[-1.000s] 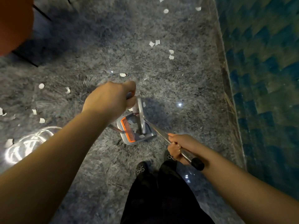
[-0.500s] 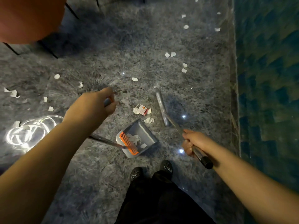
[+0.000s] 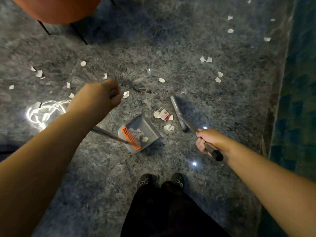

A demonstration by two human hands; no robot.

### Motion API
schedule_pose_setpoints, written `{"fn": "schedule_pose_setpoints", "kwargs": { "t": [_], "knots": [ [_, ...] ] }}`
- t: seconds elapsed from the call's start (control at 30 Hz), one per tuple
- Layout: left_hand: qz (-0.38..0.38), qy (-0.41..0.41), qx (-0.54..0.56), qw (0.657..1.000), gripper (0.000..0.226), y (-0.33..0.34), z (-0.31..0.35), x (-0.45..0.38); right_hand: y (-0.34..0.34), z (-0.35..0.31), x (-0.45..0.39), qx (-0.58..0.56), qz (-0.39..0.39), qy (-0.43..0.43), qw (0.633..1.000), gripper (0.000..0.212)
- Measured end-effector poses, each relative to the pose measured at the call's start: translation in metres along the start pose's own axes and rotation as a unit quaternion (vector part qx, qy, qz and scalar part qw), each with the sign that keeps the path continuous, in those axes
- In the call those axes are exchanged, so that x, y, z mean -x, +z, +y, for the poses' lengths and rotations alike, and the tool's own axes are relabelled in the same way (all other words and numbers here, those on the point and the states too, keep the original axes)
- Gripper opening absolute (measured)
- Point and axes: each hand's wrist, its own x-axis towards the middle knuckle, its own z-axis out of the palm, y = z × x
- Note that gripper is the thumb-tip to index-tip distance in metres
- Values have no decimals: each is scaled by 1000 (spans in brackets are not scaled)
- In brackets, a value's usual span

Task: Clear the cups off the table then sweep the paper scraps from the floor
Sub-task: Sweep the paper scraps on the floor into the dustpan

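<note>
Grey marbled floor [image 3: 171, 52] fills my view, strewn with white paper scraps [image 3: 206, 59] from the upper right across to the far left. My left hand [image 3: 95, 98] is curled tight round the top of the dustpan handle [image 3: 109, 134], a metal rod slanting down to the grey dustpan [image 3: 150, 132], which sits on the floor just ahead of my shoes [image 3: 177, 179]. An orange comb strip [image 3: 130, 137] runs along its near edge, and a few scraps lie inside it. My right hand [image 3: 205, 141] is wrapped round the broom handle [image 3: 214, 152] near its black end cap; the broom head [image 3: 177, 113] lies on the floor to the right of the dustpan, apart from it. Between the two lies a small red-and-white carton [image 3: 164, 114] among crumpled scraps; it carries an orange dot, but I cannot read any lettering on it. An orange round seat [image 3: 56, 9] on dark legs stands at the upper left. A teal patterned wall [image 3: 297, 82] borders the floor on the right.
</note>
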Motion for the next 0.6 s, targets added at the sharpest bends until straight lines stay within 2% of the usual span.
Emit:
{"fn": "schedule_pose_setpoints", "kwargs": {
  "t": [0.03,0.1,0.27,0.4,0.5,0.6],
  "knots": [
    [-3,6,-4,1000,15,2,2,-2,5,-2,-3,20,-7,7,1000,18],
    [-10,10,-10,1000,15,6,7,-4,13,-3,-11,64,-13,21,998,28],
    [-7,19,-24,1000,18,15,11,-1,43,3,-21,99,-35,76,992,37],
    [2,17,-24,1000,19,15,0,1,66,12,-21,111,-57,84,989,36],
    [7,10,-17,1000,17,13,-8,5,81,16,-8,128,-90,96,983,20],
    [8,13,-26,1000,19,14,-11,8,88,24,1,143,-107,79,981,41]
  ]
}}
